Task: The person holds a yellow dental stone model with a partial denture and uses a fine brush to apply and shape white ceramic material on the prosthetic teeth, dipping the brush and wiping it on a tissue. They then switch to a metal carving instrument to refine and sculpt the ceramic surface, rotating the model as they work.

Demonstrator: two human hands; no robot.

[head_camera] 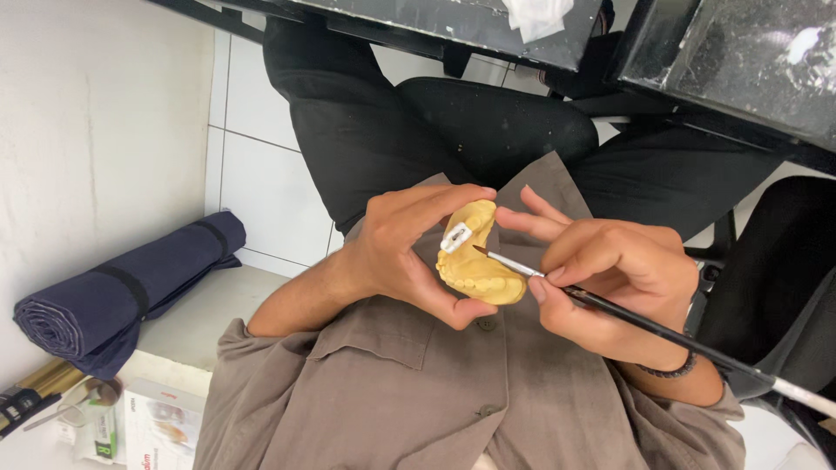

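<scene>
Two hands are occupied above the lap. Left hand cradles a yellow dental cast between thumb and fingers; a small silver piece sits on its upper edge. Right hand pinches a fine brush, tip just beside that piece. Risks: a loose grip could drop the cast onto the floor tiles; an unsteady tip could smear neighbouring teeth. Rolled navy cloth lies well apart.

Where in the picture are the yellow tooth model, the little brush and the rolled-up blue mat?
yellow dental cast (484, 280): head view, on its row of teeth.
fine paintbrush (509, 262): head view, on the metal ferrule behind the tip.
rolled dark blue mat (131, 292): head view, mid-roll.
</scene>
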